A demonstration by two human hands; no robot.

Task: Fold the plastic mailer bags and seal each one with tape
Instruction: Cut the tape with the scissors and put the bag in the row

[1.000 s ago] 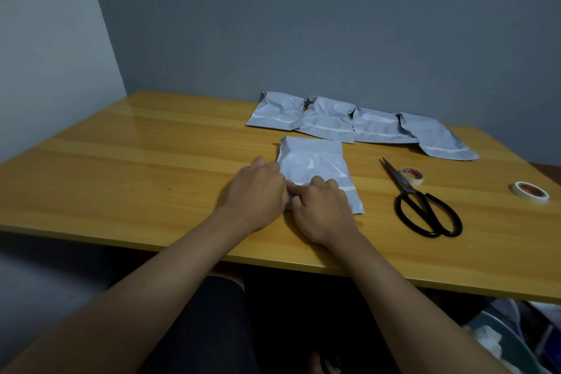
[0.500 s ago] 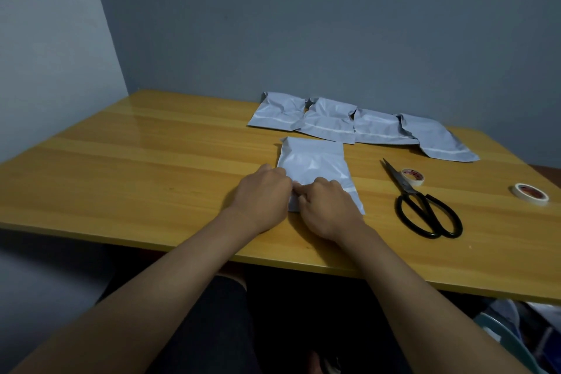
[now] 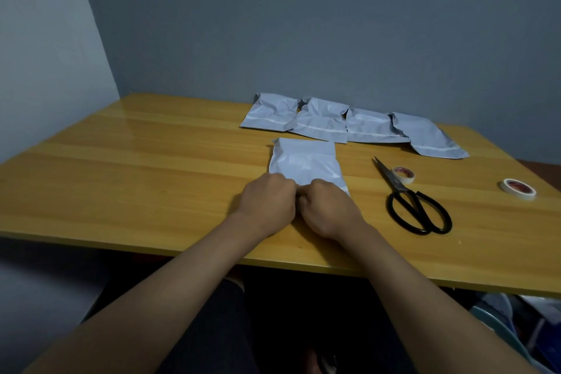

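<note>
Both hands work the near edge of one grey mailer bag (image 3: 305, 162), which lies flat on the bench (image 3: 136, 179) close to its front edge, at the centre of the view. The left hand (image 3: 267, 203) and right hand (image 3: 326, 209) sit knuckle to knuckle, fingers curled down onto the bag's near hem, apparently pinching it (the fingertips themselves are hidden under the knuckles, so whether they nip the film or only press it cannot be told for sure).

The step looks like starting the fold. To do it well, I would keep the hem pinched evenly across its width, roll or turn it away toward 12 o'clock in one straight line, then run the fingers outward to 9 and 3 o'clock to flatten the crease before reaching for tape. Slack film will spring back, so one hand should pin the fold.

The bag is thin, glossy plastic, rectangular, slightly puffed and wrinkled. At 12 to 1 o'clock four more mailer bags (image 3: 321, 120) lie in an overlapping row, each with a pale strip across it. At 3 o'clock lie black scissors (image 3: 416, 203), blades shut and pointing away, just beside a small tape roll (image 3: 403, 174); a second tape roll (image 3: 518, 188) sits farther right. The bench is smooth, varnished yellow wood with a visible sheen.
</note>
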